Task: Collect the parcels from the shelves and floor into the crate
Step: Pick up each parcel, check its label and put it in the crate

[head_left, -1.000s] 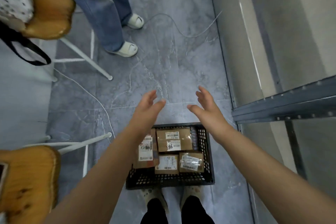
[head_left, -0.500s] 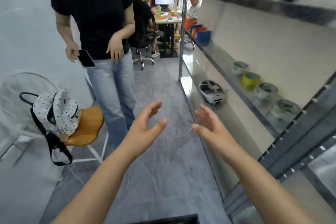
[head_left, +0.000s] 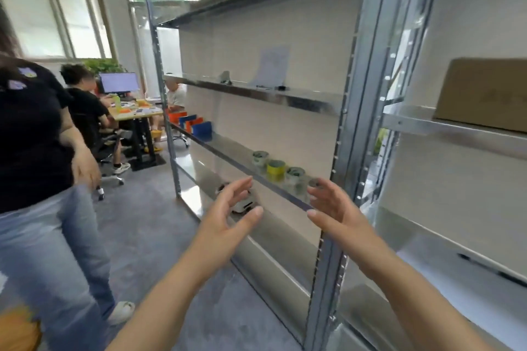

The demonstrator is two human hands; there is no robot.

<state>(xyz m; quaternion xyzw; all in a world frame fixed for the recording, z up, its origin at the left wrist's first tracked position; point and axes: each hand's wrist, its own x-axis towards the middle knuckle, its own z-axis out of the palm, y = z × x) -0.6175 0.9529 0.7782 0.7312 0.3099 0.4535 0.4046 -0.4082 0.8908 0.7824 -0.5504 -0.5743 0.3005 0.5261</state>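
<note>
Both my hands are raised in front of me, palms facing each other, holding nothing. My left hand [head_left: 228, 216] has its fingers spread, and my right hand [head_left: 336, 209] is spread the same way about a hand's width to its right. A brown cardboard parcel [head_left: 484, 94] stands on a metal shelf [head_left: 456, 134] at the upper right, well above and right of my right hand. The crate is out of view.
A metal shelving rack [head_left: 330, 236] runs along the right; its upright post stands just behind my right wrist. Several small pots [head_left: 275, 169] and a white device [head_left: 242, 204] sit on the lower shelves. A person in jeans [head_left: 42, 179] stands close on the left. Others sit at a desk [head_left: 137, 111] beyond.
My view has swung up from the crate on the floor to the shelves. The crate has dropped out of view. My hands stayed open and apart throughout.
</note>
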